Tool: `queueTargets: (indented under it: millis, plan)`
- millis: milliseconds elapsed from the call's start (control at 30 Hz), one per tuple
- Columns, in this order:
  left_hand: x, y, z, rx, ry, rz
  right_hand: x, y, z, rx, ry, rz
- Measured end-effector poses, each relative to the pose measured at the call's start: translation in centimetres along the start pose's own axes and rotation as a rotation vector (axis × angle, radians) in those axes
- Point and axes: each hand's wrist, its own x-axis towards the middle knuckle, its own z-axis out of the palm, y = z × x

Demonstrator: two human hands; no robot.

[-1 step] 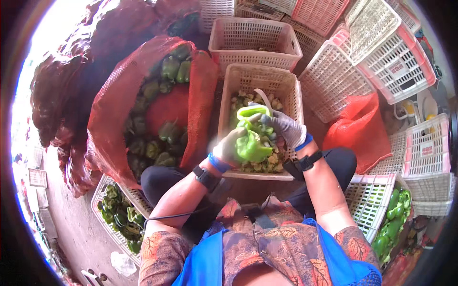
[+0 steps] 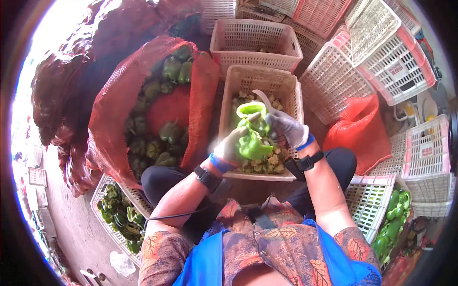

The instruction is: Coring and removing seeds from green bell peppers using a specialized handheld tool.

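Note:
My left hand (image 2: 229, 147), in a pale glove, is closed around a cut green bell pepper (image 2: 255, 145). Above it stands a bright green pepper ring (image 2: 251, 110), its link to the rest of the pepper partly hidden by fingers. In my right hand (image 2: 288, 129), also gloved, is a knife whose curved pale blade (image 2: 261, 98) points up and away from me; its handle is hidden in the grip. Both hands are over a white crate (image 2: 230, 95) holding pale green-yellow pepper cores and scraps (image 2: 260, 168).
On the left, a red mesh sack (image 2: 114, 105) gapes around whole green peppers (image 2: 171, 69). Cut peppers fill a crate (image 2: 107, 217) by my left knee and another crate (image 2: 365, 202) on the right. Beyond are a further crate (image 2: 255, 52), stacked crates (image 2: 336, 81) and a red mesh bag (image 2: 360, 133).
The knife blade has shifted slightly and now stands apart from the pepper ring, to its right. The pepper stays in my left hand, almost unmoved.

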Motion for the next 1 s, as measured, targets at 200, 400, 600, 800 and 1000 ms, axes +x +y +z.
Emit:
queueTargets:
  millis: [200, 400, 600, 800, 1000]
  plan:
    - [0.1, 1.6, 1.2, 0.58, 0.326, 0.283, -2.1, -2.4, 4.7, -0.942, 0.125, -0.323]
    - [-0.8, 1.1, -0.8, 0.88, 0.34, 0.27, -1.0, -1.2, 5.8, -1.021, 0.024, -0.342]
    - [0.0, 1.1, 0.0, 0.524, 0.188, 0.206, -1.4, 3.2, 3.7, -0.479, 0.103, -0.156]
    - [0.3, 0.4, -2.6, 0.779, 0.191, 0.248, 0.5, 4.6, 5.8, 0.475, 0.551, -0.03]
    - [-11.1, 8.3, 3.8, 0.441, 0.576, 0.525, -1.5, 3.0, 2.9, 0.279, 0.366, 0.003]
